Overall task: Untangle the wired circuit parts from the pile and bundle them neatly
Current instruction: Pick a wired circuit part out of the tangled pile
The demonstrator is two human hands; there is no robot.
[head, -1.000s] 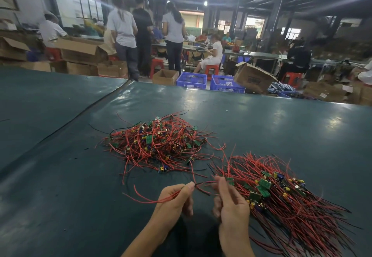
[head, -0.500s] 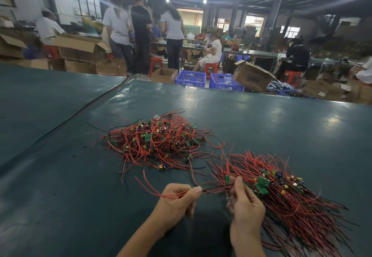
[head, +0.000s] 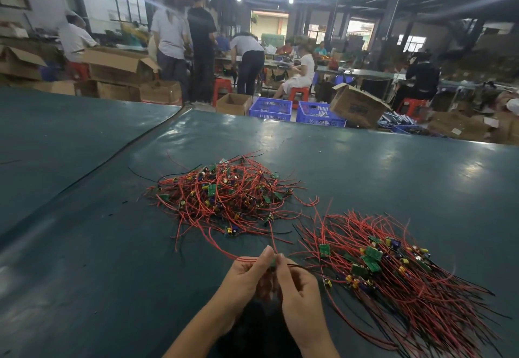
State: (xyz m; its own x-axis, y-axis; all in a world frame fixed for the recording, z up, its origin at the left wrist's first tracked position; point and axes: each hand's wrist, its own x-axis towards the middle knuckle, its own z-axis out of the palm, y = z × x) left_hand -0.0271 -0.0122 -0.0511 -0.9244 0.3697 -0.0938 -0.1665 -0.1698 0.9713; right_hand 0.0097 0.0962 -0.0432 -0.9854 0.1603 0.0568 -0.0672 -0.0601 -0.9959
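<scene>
At the dark green table (head: 84, 273), the left hand (head: 247, 282) and right hand (head: 300, 290) together pinch one small green circuit board (head: 273, 262), its red wires trailing left. The combed red-wire bundle (head: 393, 273) lies just right, nearer the right hand; the tangled pile (head: 224, 194) sits ahead. Half a second earlier, the hands were apart.

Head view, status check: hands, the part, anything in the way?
Wired part pinched between left grip and right grip. Its red lead curves left beside the tangled pile. Sorted bundle lies right; nothing blocks it.
</scene>
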